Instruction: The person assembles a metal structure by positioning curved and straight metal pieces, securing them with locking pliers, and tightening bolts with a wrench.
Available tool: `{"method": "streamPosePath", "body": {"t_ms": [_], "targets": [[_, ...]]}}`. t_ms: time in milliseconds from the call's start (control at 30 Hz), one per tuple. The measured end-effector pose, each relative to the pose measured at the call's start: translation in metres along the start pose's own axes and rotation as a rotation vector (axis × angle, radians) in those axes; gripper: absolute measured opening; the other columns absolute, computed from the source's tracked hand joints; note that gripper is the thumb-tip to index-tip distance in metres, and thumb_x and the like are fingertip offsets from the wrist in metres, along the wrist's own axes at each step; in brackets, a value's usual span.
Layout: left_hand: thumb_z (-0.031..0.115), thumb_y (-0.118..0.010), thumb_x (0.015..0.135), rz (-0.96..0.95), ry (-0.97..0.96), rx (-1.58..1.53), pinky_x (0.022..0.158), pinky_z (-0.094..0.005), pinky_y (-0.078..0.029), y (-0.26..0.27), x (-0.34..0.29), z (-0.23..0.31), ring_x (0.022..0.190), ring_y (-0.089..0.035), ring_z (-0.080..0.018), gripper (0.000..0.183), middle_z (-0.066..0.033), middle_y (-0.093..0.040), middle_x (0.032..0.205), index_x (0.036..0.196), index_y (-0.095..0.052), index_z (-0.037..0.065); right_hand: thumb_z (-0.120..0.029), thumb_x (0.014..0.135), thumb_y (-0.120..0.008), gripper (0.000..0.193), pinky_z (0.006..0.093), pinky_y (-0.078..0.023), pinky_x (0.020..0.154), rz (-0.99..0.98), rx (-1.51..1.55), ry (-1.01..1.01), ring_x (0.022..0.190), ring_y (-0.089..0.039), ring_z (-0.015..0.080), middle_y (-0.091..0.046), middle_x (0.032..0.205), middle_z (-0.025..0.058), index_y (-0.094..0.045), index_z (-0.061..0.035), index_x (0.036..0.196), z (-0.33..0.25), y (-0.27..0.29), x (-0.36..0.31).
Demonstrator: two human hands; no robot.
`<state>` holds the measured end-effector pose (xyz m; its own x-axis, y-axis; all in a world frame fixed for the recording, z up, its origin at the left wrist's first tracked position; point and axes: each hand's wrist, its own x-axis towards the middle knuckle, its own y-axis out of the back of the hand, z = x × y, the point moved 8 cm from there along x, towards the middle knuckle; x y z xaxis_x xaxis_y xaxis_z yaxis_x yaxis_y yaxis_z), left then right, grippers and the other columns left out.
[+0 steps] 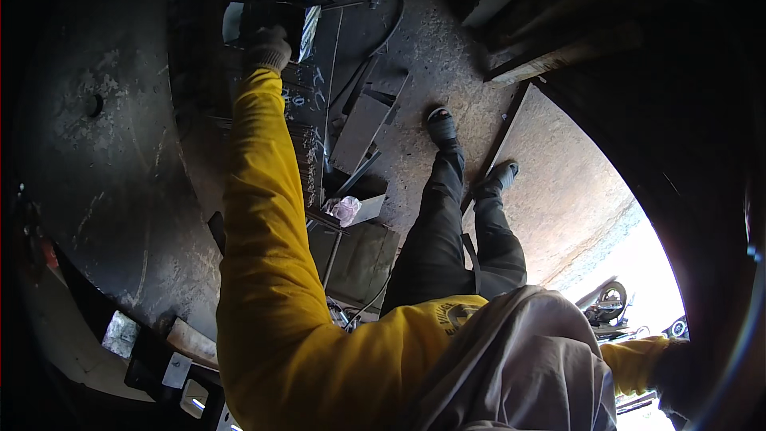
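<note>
My left arm, in a yellow sleeve, stretches out to the far left. At its end my left hand point(270, 49), in a knitted glove, reaches into a dark space beside a pale shiny strip point(309, 32). Its fingers are lost in shadow, so I cannot tell what they touch. Just nearer lies a stack of thin dark plates point(304, 156) with chalk marks beside it. At the lower right, my right hand point(677, 375) is a dark shape past the yellow cuff, next to a big dark surface. Its fingers do not show clearly.
A large scuffed metal sheet point(104, 152) curves along the left. Flat offcuts point(359, 132) and a crumpled pinkish plastic bag point(345, 210) lie left of my legs. Wooden beams point(566, 54) sit at the far right. A motorcycle wheel point(612, 299) shows outside in bright light.
</note>
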<state>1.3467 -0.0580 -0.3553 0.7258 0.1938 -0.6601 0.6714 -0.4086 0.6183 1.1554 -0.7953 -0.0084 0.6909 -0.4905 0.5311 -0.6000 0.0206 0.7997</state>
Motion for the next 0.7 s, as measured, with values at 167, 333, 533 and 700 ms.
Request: {"method": "streamPosePath", "body": {"t_ms": [167, 333, 533, 700], "targets": [[0.046, -0.046, 0.097, 0.275, -0.045, -0.271, 0.092, -0.0474, -0.052, 0.100, -0.011, 0.048, 0.109, -0.065, -0.0342, 0.040, -0.0128, -0.068, 0.119, 0.128, -0.061, 0.028, -0.022, 0.085, -0.075, 0.067, 0.0432, -0.045, 0.102, -0.018, 0.005, -0.008, 0.124, -0.051, 0.0351, -0.045, 0.135, 0.0229, -0.042, 0.0012, 0.140, 0.004, -0.004, -0.003], [0.045, -0.048, 0.097, 0.254, -0.146, 0.070, 0.105, -0.0491, -0.044, 0.062, 0.039, 0.103, 0.126, -0.056, -0.0303, 0.044, -0.0087, -0.058, 0.137, 0.136, -0.056, 0.027, -0.021, 0.086, -0.074, 0.066, 0.0432, -0.045, 0.102, -0.026, 0.001, -0.004, 0.125, -0.050, 0.0351, -0.045, 0.135, 0.0229, -0.042, 0.0013, 0.140, 0.007, -0.003, -0.005], [0.037, -0.050, 0.096, 0.375, -0.169, 0.084, 0.108, -0.0507, -0.039, 0.055, 0.023, 0.103, 0.134, -0.048, -0.0298, 0.048, -0.0085, -0.053, 0.142, 0.140, -0.052, 0.019, -0.020, 0.086, -0.073, 0.065, 0.0433, -0.044, 0.103, -0.031, -0.005, -0.012, 0.125, -0.050, 0.0351, -0.045, 0.135, 0.0228, -0.043, 0.0013, 0.140, 0.008, 0.000, -0.007], [0.034, -0.054, 0.093, 0.477, -0.132, 0.060, 0.099, -0.0471, -0.047, 0.069, 0.011, 0.115, 0.122, -0.058, -0.0297, 0.038, -0.0107, -0.061, 0.130, 0.124, -0.063, 0.016, -0.019, 0.087, -0.072, 0.064, 0.0433, -0.044, 0.103, -0.033, -0.010, -0.014, 0.125, -0.050, 0.0351, -0.046, 0.135, 0.0228, -0.043, 0.0014, 0.140, 0.010, 0.001, -0.007]]}}
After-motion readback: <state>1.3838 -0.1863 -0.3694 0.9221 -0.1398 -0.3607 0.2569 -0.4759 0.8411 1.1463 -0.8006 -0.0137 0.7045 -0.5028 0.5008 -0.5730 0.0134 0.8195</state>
